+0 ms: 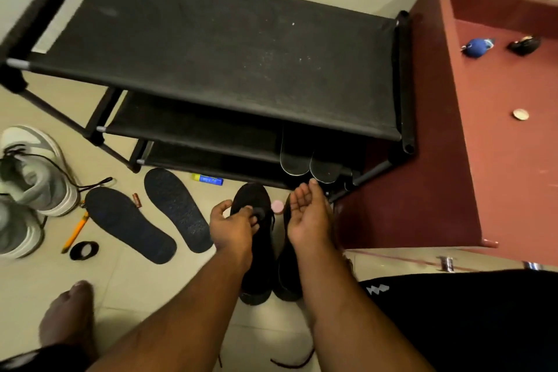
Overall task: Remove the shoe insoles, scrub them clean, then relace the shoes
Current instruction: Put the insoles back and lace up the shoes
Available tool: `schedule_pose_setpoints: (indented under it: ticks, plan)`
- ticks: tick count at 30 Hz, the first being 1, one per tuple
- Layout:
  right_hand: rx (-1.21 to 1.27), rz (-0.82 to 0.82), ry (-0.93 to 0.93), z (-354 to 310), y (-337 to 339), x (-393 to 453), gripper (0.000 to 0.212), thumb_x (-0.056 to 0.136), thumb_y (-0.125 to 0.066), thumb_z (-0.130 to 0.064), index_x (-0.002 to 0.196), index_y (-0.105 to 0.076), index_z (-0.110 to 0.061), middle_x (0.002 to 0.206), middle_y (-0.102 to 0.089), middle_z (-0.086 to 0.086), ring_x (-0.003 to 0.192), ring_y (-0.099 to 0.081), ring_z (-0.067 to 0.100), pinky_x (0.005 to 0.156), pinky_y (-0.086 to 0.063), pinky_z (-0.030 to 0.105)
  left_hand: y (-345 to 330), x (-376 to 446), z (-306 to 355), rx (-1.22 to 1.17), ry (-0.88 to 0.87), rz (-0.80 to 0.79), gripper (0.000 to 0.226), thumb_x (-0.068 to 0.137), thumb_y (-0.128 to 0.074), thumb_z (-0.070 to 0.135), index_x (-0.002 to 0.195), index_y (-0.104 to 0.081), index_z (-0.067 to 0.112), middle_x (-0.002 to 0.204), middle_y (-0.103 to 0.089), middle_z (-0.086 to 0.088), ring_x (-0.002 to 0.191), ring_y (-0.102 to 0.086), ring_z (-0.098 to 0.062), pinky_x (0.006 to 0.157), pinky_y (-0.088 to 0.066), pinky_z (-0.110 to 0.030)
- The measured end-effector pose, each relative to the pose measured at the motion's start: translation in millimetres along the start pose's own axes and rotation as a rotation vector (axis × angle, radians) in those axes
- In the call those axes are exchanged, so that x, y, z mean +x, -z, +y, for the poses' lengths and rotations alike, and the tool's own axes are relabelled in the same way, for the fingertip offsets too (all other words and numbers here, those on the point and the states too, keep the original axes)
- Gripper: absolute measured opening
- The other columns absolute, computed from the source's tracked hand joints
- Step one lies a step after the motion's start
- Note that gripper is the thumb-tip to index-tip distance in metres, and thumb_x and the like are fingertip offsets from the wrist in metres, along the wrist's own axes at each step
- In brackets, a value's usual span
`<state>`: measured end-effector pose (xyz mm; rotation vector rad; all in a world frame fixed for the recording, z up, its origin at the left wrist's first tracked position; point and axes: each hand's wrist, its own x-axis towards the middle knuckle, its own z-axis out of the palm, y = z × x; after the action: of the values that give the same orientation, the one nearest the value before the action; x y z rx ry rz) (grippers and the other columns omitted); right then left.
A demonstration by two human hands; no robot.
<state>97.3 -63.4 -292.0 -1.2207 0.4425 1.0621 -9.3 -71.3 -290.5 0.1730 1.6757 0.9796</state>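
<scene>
L hand pinches lace on black shoe; R hand open, palm up; 2 insoles on floor

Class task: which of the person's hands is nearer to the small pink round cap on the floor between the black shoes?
Right. The right hand, palm up, hangs just right of the pink cap. The left hand sits farther left, pinching something at the left black shoe.

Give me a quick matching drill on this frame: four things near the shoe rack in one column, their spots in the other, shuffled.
1 loose insoles
2 coin
3 grey sneakers
4 black shoes

A on the red cabinet
B far left on the floor
C under the hands
D on the floor between sneakers and black shoes

Pairs: 1-D, 2-A, 3-B, 4-C
</scene>
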Motion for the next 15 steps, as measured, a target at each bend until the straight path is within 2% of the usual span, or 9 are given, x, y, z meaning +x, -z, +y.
schedule_pose_setpoints:
  ticks: [2, 4, 6, 11, 13, 15]
  plan:
    - [0.022, 0.042, 0.09, -14, -5, 4, 0.002, 0.092, -0.063, -0.007, 0.093, -0.065, -0.007, 0.085, -0.066, 0.009, 0.072, -0.065, 0.013, 0.075, -0.055, 0.024, 16, 6, 2, 0.032, 0.026, 0.002, 0.033, 0.092, -0.064, 0.0, 0.117, -0.054, 0.019, 0.085, -0.067, -0.013, 0.072, -0.065, -0.019, 0.072, -0.059, -0.031]
    - [0.021, 0.09, 0.146, -23, -8, 6, 0.009, 0.091, -0.061, -0.001, 0.087, -0.064, -0.008, 0.085, -0.065, 0.01, 0.074, -0.064, 0.015, 0.08, -0.054, 0.025, 21, 12, 2, 0.066, 0.042, 0.0, 0.032, 0.092, -0.064, 0.001, 0.119, -0.057, 0.015, 0.086, -0.068, -0.013, 0.073, -0.066, -0.021, 0.07, -0.058, -0.031]
    - [-0.006, 0.104, 0.163, -24, -10, 3, 0.012, 0.091, -0.059, 0.001, 0.085, -0.063, -0.008, 0.084, -0.065, 0.01, 0.075, -0.064, 0.016, 0.079, -0.054, 0.025, 20, 15, 3, 0.075, 0.056, -0.007, 0.032, 0.092, -0.065, 0.002, 0.121, -0.059, 0.012, 0.086, -0.068, -0.013, 0.072, -0.067, -0.02, 0.07, -0.059, -0.031]
    - [-0.152, 0.056, 0.112, 12, -6, -12, 0.014, 0.09, -0.059, 0.004, 0.082, -0.065, -0.007, 0.068, -0.063, 0.006, 0.06, -0.06, 0.013, 0.06, -0.052, 0.021, 9, 22, 3, 0.075, 0.072, -0.049, 0.02, 0.093, -0.065, 0.003, 0.111, -0.061, 0.01, 0.095, -0.071, -0.015, 0.071, -0.069, -0.018, 0.063, -0.059, -0.026]
    - [-0.231, 0.024, 0.074, 37, -3, -15, 0.016, 0.088, -0.06, 0.006, 0.079, -0.066, -0.007, 0.066, -0.062, 0.007, 0.059, -0.059, 0.015, 0.061, -0.051, 0.024, 13, 30, 1, 0.055, 0.075, -0.047, 0.018, 0.093, -0.065, 0.003, 0.11, -0.061, 0.009, 0.095, -0.071, -0.016, 0.069, -0.067, -0.019, 0.058, -0.058, -0.026]
    - [-0.367, -0.024, 0.034, 64, 0, -15, 0.015, 0.088, -0.061, 0.004, 0.081, -0.067, -0.007, 0.072, -0.066, 0.009, 0.066, -0.062, 0.016, 0.068, -0.053, 0.027, 26, 43, -2, 0.062, 0.093, -0.022, 0.017, 0.092, -0.064, 0.002, 0.107, -0.06, 0.009, 0.091, -0.07, -0.015, 0.069, -0.066, -0.021, 0.056, -0.055, -0.028]
